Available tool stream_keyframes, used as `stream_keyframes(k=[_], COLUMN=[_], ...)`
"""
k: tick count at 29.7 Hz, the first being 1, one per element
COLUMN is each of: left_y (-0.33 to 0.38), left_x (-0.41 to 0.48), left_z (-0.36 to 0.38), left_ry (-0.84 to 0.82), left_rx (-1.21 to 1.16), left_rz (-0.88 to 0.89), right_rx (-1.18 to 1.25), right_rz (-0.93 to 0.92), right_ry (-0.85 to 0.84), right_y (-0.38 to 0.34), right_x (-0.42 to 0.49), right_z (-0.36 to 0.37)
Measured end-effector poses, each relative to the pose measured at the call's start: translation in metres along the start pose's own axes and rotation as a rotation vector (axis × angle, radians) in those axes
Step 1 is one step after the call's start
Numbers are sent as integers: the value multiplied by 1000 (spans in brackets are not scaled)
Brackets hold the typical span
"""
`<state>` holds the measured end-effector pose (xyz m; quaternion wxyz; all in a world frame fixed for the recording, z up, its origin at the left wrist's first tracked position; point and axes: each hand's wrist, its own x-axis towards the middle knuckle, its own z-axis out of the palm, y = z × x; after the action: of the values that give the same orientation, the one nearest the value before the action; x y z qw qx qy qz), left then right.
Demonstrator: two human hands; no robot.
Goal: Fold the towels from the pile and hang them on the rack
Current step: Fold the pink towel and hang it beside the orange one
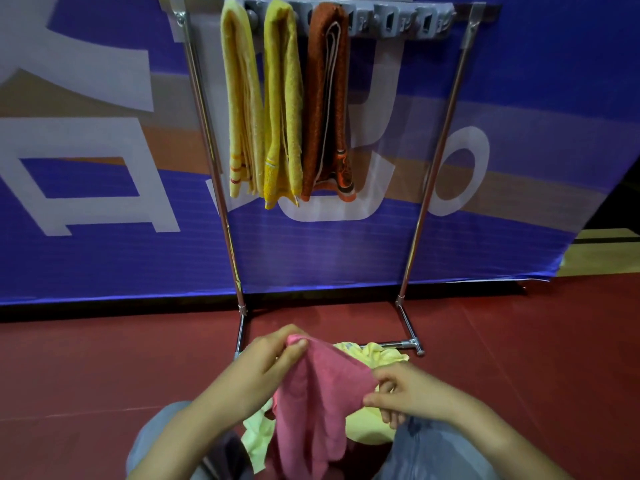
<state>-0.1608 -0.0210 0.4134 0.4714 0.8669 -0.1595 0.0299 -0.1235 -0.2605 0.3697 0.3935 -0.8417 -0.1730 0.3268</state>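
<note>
1. While the rack [432, 174] stands dead ahead on the floor [104, 358], up and beyond both hands, its left end carries two yellow towels [242, 98] and an orange towel [322, 98]. The hooks [386, 19] to their right are bare.
2. Down low, the pile [377, 355] of pale yellow cloth lies at the rack's foot, just behind the hands.
3. Up over that pile comes the pink towel [318, 393]! Its top edge slants down from left to right between the hands. The rest droops toward the lap, long axis running downward, unfolded.
4. The left hand [263, 362] pinches the higher corner, and the right hand [408, 393] pinches the lower edge.
5. My call: fold first, then carry it up, forward and a touch right. The right hand sits on the free hooks' side.
</note>
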Motion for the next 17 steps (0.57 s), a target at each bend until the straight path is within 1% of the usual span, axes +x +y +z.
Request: stream_keyframes(k=[2, 4, 7, 11, 14, 17], left_y=[-4, -10, -16, -8, 9, 38], left_x=[-2, -4, -6, 2, 17, 37], left_z=[-4, -9, -14, -17, -34, -62], left_ry=[-27, -30, 37, 127, 173, 205], left_rx=[66, 156, 223, 127, 72, 103], left_rz=[-9, -23, -69, -80, -54, 11], right_rx=[8, 5, 88, 246, 186, 106], right_rz=[-24, -84, -221, -335, -434, -556], right_ry=[36, 124, 285, 535, 707, 807], right_y=[4, 8, 9, -10, -41, -84], right_x=[0, 0, 1, 0, -3, -12], right_z=[-2, -7, -15, -29, -49, -76])
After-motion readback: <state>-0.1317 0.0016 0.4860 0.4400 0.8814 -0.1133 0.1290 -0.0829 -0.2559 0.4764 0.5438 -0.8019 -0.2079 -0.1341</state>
